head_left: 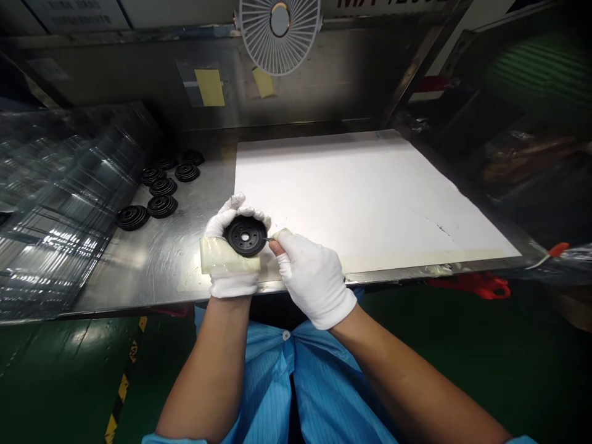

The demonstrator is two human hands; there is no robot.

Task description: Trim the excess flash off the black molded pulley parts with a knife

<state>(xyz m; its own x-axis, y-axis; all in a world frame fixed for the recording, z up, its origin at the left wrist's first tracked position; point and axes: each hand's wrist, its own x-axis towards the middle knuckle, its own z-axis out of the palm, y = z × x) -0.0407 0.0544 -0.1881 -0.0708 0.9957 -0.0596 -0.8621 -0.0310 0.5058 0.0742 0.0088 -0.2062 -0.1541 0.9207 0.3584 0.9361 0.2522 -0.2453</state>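
Note:
My left hand [226,246], in a white glove with a band of clear tape round the palm, grips a round black plastic part [246,235]. The part's face is turned up and shows a centre hole ringed by smaller holes. My right hand [309,271], also gloved with the thumb tip bare, is closed in a pinch on a thin, pointed metal tool [269,239]. The tool's tip meets the right rim of the black part. Most of the tool is hidden in my fingers, so its exact kind does not show.
Several similar black parts [161,206] stand on the metal table [152,265] to the left. Stacked clear plastic trays [87,203] fill the far left. A large white sheet [351,197] covers the table's middle and right. A white fan [280,37] hangs at the back.

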